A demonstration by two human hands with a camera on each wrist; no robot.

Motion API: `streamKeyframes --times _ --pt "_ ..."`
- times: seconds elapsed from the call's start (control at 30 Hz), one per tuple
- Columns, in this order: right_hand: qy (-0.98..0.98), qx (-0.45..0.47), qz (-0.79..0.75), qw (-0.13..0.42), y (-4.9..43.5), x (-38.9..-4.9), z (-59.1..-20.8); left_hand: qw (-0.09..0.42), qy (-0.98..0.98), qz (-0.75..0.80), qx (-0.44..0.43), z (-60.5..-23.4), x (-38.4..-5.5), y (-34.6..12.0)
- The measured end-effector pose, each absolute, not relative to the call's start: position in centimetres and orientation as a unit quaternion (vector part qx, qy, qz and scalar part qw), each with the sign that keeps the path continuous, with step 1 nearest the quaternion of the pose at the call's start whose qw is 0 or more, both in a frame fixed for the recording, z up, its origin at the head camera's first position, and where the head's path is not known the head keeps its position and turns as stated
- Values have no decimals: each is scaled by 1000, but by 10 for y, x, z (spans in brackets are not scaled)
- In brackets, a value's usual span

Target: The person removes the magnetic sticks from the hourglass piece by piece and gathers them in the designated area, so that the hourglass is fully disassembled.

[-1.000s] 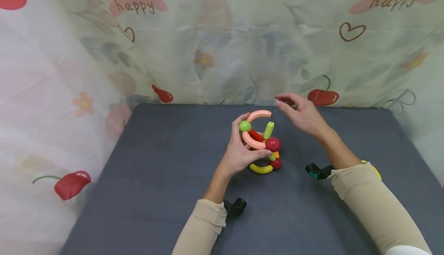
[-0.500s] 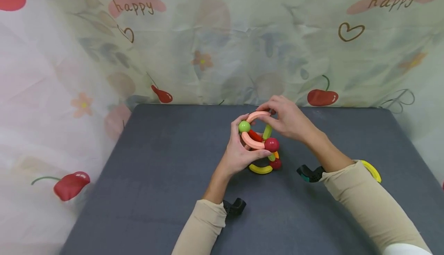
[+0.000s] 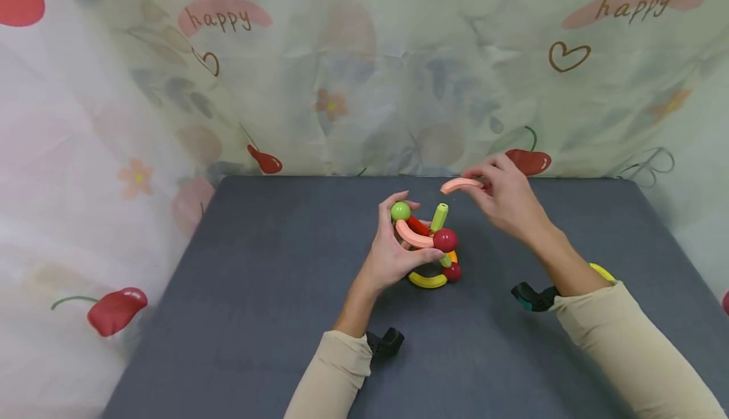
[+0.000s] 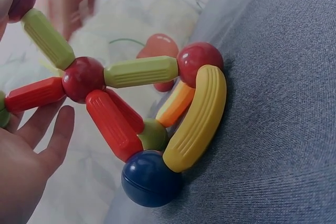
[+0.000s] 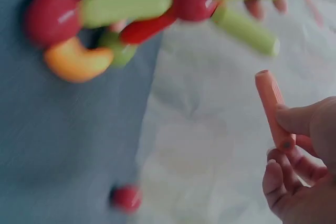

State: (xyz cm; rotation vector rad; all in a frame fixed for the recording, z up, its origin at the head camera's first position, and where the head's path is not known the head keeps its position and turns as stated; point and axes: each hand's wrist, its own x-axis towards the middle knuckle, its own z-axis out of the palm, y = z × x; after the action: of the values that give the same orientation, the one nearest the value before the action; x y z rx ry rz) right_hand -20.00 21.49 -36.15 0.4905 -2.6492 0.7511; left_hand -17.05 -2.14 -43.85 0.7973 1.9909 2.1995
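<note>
My left hand (image 3: 390, 256) holds a toy built from rods and balls, fingers at the light green ball (image 3: 400, 211) and thumb by a dark red ball (image 3: 445, 240). Between those balls runs a curved pink rod (image 3: 414, 235). A straight light green rod (image 3: 439, 218) sticks up with its top end free. Lower down, the left wrist view shows a blue ball (image 4: 152, 179) and a curved yellow rod (image 4: 198, 121) at the table surface. To the right, my right hand (image 3: 505, 197) pinches a second curved pink rod (image 3: 459, 184), apart from the toy.
A curved yellow piece (image 3: 601, 271) lies on the dark grey table (image 3: 273, 280), partly behind the right sleeve. At the right edge of the head view a red ball (image 3: 726, 303) is cut off. A printed cloth (image 3: 376, 77) hangs behind the table.
My right hand came in to the upper curved pink rod, took hold of it and drew it off to the right, away from the light green ball. The left hand stays almost still.
</note>
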Motion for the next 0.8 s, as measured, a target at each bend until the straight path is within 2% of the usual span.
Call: streamKeyframes --times 0.1,0.23,0.4,0.63,0.8 --pt "-943 139 252 166 251 -185 -376 37 649 715 257 -438 -171 -19" --pt "-960 104 224 132 300 -163 -404 40 648 719 249 -438 -170 -18" --pt "-971 86 195 106 341 -137 -434 39 648 720 246 -438 -169 -18" --pt "-986 90 115 79 346 -118 -450 40 647 721 244 -436 -169 -21" --pt "-984 89 134 80 327 -118 -432 51 641 720 260 -436 -171 -25"
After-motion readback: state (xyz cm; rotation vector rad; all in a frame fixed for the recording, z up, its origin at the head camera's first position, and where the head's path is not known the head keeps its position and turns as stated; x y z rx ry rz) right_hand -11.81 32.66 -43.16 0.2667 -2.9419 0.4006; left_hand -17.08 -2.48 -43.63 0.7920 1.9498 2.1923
